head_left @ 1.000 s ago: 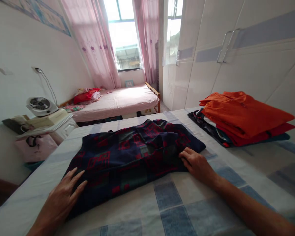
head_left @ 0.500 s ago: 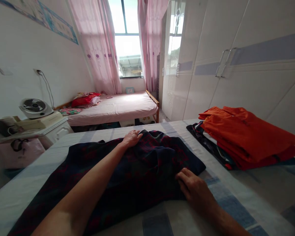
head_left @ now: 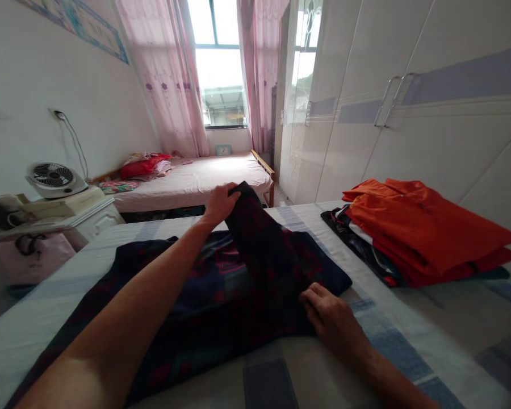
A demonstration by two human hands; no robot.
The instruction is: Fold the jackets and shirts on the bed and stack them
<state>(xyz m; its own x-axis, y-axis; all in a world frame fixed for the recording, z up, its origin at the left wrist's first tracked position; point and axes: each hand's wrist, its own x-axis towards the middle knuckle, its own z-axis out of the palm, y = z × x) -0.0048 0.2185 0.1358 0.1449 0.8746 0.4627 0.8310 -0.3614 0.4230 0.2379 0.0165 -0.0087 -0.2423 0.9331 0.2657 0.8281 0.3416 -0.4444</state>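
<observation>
A dark plaid garment, navy with red and green checks, lies spread across the bed in front of me; it looks like a shirt. My left hand is closed on the end of what seems to be its sleeve, holding that part up off the bed. The raised cloth slopes down toward the right side of the garment. There my right hand rests low, its fingers curled and pinching the garment's right edge. The fingertips are partly hidden against the dark fabric.
On the right of the bed stands a stack of folded clothes, orange on top. White wardrobes line the right wall. A small fan sits on a cabinet at left, above a pink bag. Another bed stands by the window.
My left hand has risen from the garment, lifting the sleeve-like part with it. My right hand stays at the right edge. The view has shifted slightly.
</observation>
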